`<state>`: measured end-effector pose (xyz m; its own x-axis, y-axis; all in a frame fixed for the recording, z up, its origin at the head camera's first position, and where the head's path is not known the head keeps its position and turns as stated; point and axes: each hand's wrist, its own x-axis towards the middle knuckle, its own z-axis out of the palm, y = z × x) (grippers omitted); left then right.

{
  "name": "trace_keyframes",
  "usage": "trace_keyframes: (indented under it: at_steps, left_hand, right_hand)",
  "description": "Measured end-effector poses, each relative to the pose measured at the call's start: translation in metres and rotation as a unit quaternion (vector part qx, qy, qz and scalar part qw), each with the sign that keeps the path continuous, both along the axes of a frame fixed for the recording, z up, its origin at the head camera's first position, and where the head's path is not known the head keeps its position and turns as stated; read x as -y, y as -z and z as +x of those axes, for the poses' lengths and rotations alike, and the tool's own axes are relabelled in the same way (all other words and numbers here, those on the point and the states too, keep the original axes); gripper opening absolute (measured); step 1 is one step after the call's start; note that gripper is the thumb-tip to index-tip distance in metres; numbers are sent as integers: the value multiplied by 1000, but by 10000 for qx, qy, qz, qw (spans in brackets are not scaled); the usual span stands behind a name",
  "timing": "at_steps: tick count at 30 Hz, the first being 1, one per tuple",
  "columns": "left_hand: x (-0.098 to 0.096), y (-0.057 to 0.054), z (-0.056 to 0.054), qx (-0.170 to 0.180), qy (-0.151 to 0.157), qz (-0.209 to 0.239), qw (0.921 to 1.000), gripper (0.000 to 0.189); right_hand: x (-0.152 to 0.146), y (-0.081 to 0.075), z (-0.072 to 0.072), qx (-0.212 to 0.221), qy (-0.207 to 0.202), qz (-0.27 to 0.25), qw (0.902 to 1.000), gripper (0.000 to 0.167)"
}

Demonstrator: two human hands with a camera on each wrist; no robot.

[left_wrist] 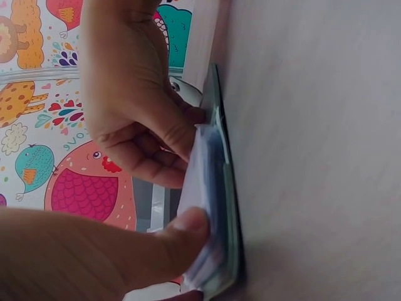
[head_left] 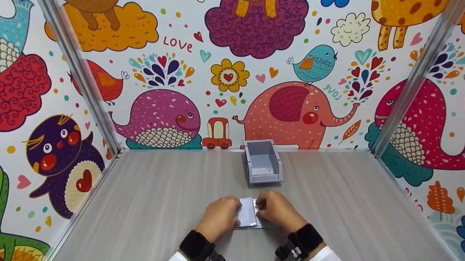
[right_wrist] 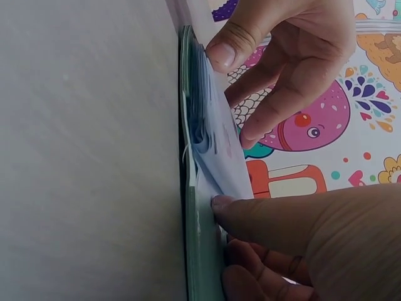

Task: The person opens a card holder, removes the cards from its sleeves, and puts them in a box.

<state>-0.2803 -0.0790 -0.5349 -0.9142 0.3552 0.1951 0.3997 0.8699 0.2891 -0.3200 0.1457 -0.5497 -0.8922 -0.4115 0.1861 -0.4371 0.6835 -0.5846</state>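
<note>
A small card holder with a green cover point(right_wrist: 202, 251) lies spread on the table, its stack of thin, pale plastic sleeves point(head_left: 247, 212) raised on the left half. At the left side of the stack, my left hand point(head_left: 220, 217) holds the sleeves, the thumb resting on top. My right hand point(head_left: 277, 211) is at the right half, its fingers curled. In the right wrist view its thumb point(right_wrist: 250, 216) presses by the inner fold, where the top sleeve lifts. What the right fingertips touch underneath is partly hidden.
Beyond the hands, near the back wall, stands a grey open-front bin point(head_left: 248, 162) with a white piece point(head_left: 263, 171) on its floor. Printed panels point(head_left: 225, 118) with cartoon animals enclose the grey wood-grain table point(head_left: 155, 190) at the back and both sides, with metal posts at the corners.
</note>
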Motion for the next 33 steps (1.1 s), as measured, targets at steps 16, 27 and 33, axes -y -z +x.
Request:
trace_keyframes:
  at_steps: [16,27,33]
  left_hand:
    - [3,-1,-2,156,62,175,9997,43]
    - [1,1,-3,176,333,338,9987,41]
    - [1,-1,-1,154,519,405,9977,35]
  right_hand:
    - [-2,0,0,77,-79,-91,9999,20]
    - [-2,1,-2,-11,-136,-94,9999,18]
    - [-1,-1,-1,-122,-57,-10,9999,13]
